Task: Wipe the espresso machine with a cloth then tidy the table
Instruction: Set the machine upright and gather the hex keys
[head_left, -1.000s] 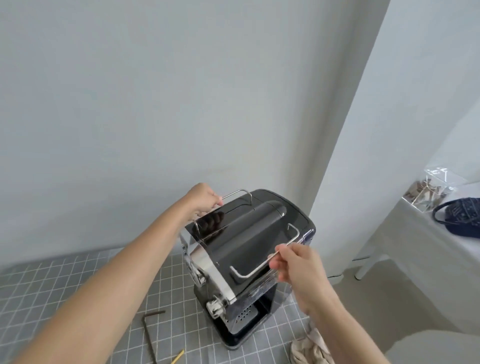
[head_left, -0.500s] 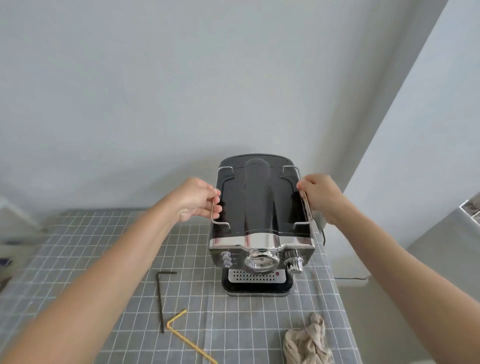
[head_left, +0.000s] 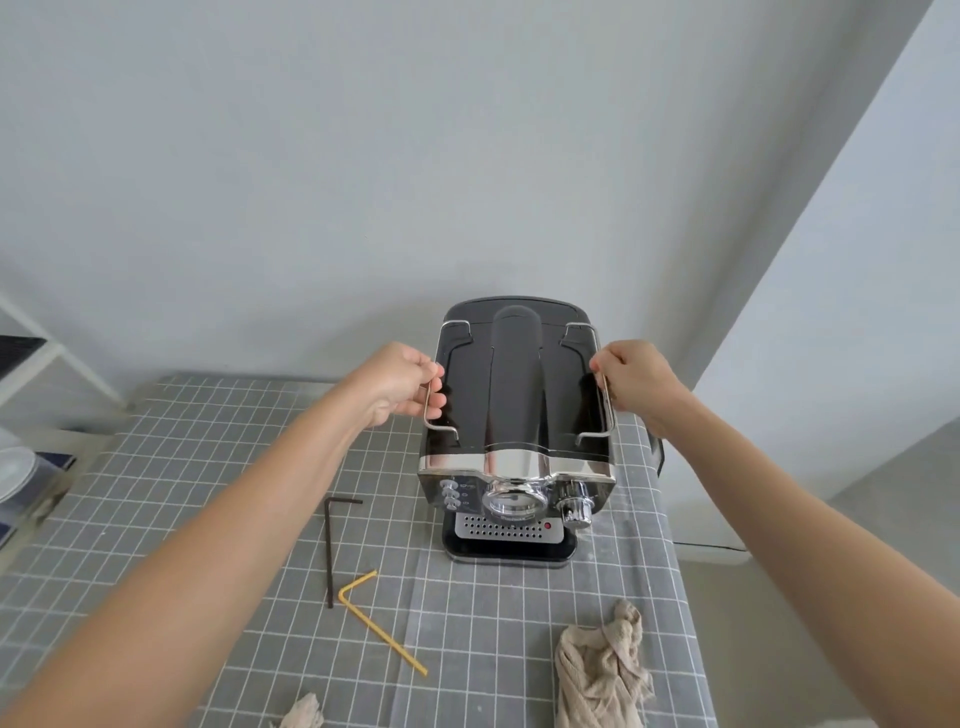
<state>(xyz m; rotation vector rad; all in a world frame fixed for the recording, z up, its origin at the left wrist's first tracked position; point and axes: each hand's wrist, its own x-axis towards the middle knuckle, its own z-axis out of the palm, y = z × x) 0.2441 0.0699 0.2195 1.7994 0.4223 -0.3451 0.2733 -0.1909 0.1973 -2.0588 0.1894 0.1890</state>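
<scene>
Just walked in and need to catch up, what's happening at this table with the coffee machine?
A person grips the black and chrome espresso machine by the wire rails on its top, the left hand on one side and the right hand on the other. It stands upright on the grey grid-patterned tablecloth. The crumpled beige cloth lies untouched near the table's front edge. A black hex key and a yellow hex key lie to the machine's left.

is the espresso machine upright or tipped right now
Upright: the espresso machine sits flat on the table, base level, while the left hand and right hand grip its side rails.
</scene>
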